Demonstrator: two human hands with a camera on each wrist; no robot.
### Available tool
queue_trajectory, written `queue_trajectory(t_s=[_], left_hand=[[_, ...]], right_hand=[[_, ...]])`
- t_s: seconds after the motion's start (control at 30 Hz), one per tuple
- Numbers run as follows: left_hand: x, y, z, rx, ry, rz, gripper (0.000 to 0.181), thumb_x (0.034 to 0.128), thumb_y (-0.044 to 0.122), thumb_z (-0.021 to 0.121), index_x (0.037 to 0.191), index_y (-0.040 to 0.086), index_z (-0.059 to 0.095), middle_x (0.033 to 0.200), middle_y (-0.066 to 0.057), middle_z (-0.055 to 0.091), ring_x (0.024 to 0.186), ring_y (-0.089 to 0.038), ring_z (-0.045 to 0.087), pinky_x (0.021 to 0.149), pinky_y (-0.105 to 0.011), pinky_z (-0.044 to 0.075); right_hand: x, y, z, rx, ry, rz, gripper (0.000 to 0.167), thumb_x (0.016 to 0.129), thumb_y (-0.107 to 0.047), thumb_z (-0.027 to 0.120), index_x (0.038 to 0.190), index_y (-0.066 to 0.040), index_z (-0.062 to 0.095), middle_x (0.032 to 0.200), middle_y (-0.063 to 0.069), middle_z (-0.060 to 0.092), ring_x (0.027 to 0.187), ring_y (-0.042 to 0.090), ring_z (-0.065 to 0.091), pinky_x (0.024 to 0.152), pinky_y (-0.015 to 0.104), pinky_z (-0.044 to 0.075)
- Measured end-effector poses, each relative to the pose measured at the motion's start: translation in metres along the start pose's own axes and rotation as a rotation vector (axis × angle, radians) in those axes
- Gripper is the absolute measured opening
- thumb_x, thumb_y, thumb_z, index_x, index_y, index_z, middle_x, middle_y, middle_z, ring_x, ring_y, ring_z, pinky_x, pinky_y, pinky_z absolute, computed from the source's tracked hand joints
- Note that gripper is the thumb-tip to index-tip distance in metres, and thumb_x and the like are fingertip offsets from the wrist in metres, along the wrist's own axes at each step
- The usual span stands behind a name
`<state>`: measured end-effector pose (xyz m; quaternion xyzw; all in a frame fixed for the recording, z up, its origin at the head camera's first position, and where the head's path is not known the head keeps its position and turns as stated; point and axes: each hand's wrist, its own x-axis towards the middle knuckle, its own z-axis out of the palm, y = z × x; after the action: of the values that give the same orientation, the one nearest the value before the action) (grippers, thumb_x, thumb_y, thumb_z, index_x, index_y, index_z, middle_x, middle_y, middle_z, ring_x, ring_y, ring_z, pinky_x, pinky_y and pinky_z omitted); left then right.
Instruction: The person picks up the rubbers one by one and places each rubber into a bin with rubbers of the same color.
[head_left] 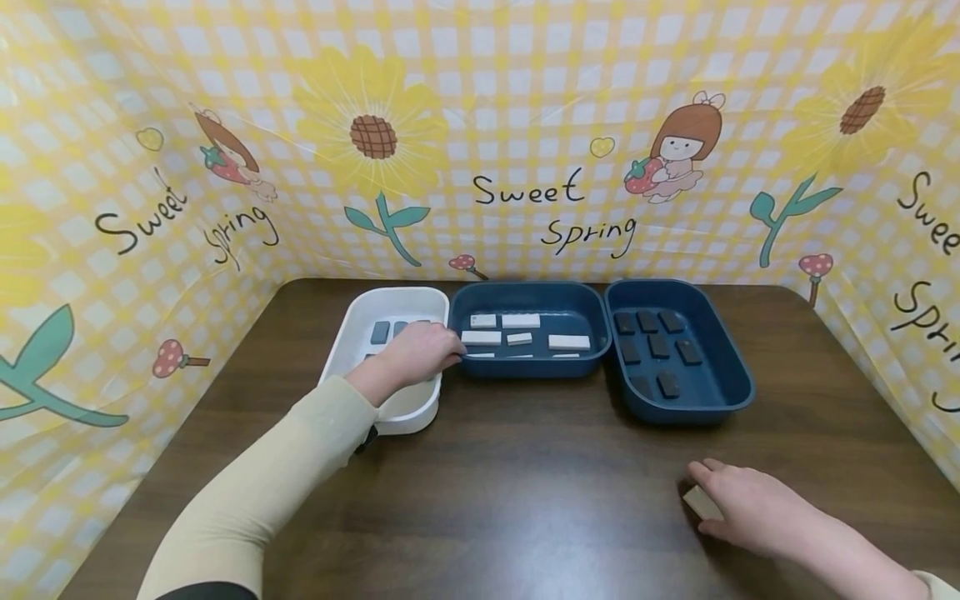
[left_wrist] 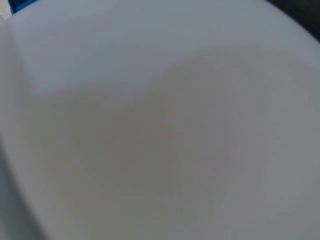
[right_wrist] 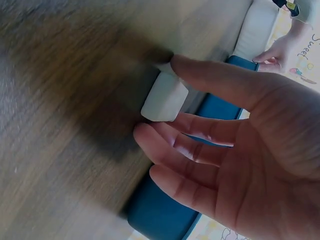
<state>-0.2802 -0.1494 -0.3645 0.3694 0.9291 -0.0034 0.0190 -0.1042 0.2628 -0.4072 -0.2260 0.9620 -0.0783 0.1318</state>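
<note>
My left hand (head_left: 423,350) reaches across the white bin (head_left: 337,354), which holds several grey-blue blocks (head_left: 380,332). Its thumb and fingers appear to pinch the near-left rim of the middle blue bin (head_left: 532,367); the contact is partly hidden. The left wrist view is filled by a blurred pale surface. Low over the table at the right, my right hand (head_left: 761,510) pinches a small cream block (right_wrist: 165,97) between thumb and fingers. The right wrist view also shows the left hand (right_wrist: 281,52) at the bins.
White blocks (head_left: 568,342) of differing lengths lie in the middle bin. A second blue bin (head_left: 720,383) stands to its right with several dark blocks (head_left: 658,346). The bins stand side by side on the brown table (head_left: 510,492), before a yellow checked cloth (head_left: 525,100).
</note>
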Motion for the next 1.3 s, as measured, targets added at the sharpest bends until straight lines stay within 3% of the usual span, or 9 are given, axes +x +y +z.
queue_trajectory(t_s=[0.37, 0.63, 0.9, 1.3], left_hand=[[0.000, 0.000, -0.001, 0.003, 0.002, 0.000, 0.009, 0.0925, 0.013, 0.067, 0.092, 0.011, 0.076, 0.079, 0.001, 0.067, 0.067, -0.013, 0.056, 0.069, -0.032, 0.050], [0.000, 0.000, -0.002, 0.008, -0.002, -0.002, 0.009, 0.0925, 0.013, 0.067, 0.093, 0.011, 0.076, 0.081, 0.000, 0.068, 0.068, -0.013, 0.057, 0.070, -0.033, 0.051], [0.000, 0.002, -0.002, 0.013, -0.011, -0.002, 0.010, 0.0929, 0.013, 0.066, 0.093, 0.011, 0.076, 0.082, 0.000, 0.069, 0.069, -0.014, 0.057, 0.071, -0.034, 0.051], [0.000, 0.001, 0.000, 0.014, -0.007, 0.003, 0.010, 0.0929, 0.013, 0.066, 0.093, 0.012, 0.076, 0.082, 0.000, 0.069, 0.070, -0.013, 0.057, 0.072, -0.033, 0.051]], right_hand=[[0.002, 0.001, 0.001, 0.000, 0.021, -0.048, 0.037, 0.070, -0.014, 0.085, 0.094, -0.010, 0.058, 0.085, 0.000, 0.057, 0.069, 0.017, 0.058, 0.060, 0.038, 0.050], [0.007, -0.002, -0.007, 0.015, -0.002, -0.035, 0.039, 0.070, -0.014, 0.085, 0.099, -0.010, 0.060, 0.089, 0.003, 0.060, 0.068, 0.016, 0.056, 0.057, 0.038, 0.050], [0.013, -0.012, -0.028, 0.011, 0.007, -0.090, 0.041, 0.073, -0.016, 0.084, 0.108, -0.009, 0.062, 0.100, 0.008, 0.063, 0.075, 0.020, 0.060, 0.065, 0.044, 0.054], [0.034, -0.037, -0.078, -0.039, 0.129, -0.240, 0.037, 0.079, -0.015, 0.081, 0.111, -0.015, 0.065, 0.094, -0.004, 0.059, 0.073, 0.008, 0.057, 0.062, 0.029, 0.053]])
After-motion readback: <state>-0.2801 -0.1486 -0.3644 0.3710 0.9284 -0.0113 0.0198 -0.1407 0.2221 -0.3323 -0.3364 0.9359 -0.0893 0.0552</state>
